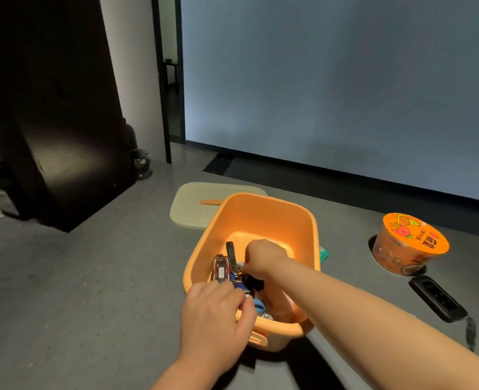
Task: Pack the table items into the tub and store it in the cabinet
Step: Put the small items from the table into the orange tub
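**Packing under way: keys going into the orange tub**

Midway through the packing step. Orange tub (263,218) standing open on the grey table (78,291), used here as the landmark. Right hand (263,256) down inside the tub, grip pinched narrow on a bunch of keys (239,273) with a red-and-black fob (221,270). Left hand (214,313) at the tub's near rim, fingers curled over small items there; grip narrow, held object hard to tell. Beige lid (193,205) lying flat behind the tub. Orange noodle cup (410,244) right of the tub, not yet packed; Chinese lettering on its top, too small to read. Teal packet (324,253) just beside the tub's right wall. Next, likely: release keys, fetch cup and packet, fit lid, carry to cabinet.
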Demonstrator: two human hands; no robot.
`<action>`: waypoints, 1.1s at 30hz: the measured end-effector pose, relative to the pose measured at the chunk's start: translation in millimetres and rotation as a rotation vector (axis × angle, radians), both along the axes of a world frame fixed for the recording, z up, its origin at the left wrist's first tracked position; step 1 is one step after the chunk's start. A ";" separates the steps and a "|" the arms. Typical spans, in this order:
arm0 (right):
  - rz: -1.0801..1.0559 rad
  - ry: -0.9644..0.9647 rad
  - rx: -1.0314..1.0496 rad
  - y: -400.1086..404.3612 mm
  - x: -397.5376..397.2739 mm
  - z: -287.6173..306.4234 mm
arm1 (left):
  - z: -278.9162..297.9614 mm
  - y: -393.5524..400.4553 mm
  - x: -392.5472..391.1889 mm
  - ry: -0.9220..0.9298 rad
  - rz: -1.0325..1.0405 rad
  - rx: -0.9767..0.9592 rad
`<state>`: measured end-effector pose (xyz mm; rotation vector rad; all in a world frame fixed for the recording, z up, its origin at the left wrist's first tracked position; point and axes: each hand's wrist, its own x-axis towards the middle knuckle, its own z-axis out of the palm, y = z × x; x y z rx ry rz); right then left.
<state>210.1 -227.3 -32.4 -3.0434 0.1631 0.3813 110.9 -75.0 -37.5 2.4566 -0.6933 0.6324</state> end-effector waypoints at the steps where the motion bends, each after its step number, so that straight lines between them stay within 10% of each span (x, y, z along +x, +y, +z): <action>1: 0.002 -0.023 0.016 -2.6 -3.2 4.2 | 0.2 -0.3 -0.6 0.010 -0.003 0.011; 11: -0.343 -0.716 0.245 -142.7 -108.0 47.5 | 8.3 -38.4 -20.6 -0.055 -0.209 0.155; 20: -0.584 -0.231 0.087 -221.6 -181.6 -41.9 | 11.9 -56.0 -32.5 -0.096 -0.229 0.217; 33: -0.644 -0.544 0.237 -190.7 -163.0 -18.0 | 6.5 -53.1 -32.0 -0.092 -0.227 0.199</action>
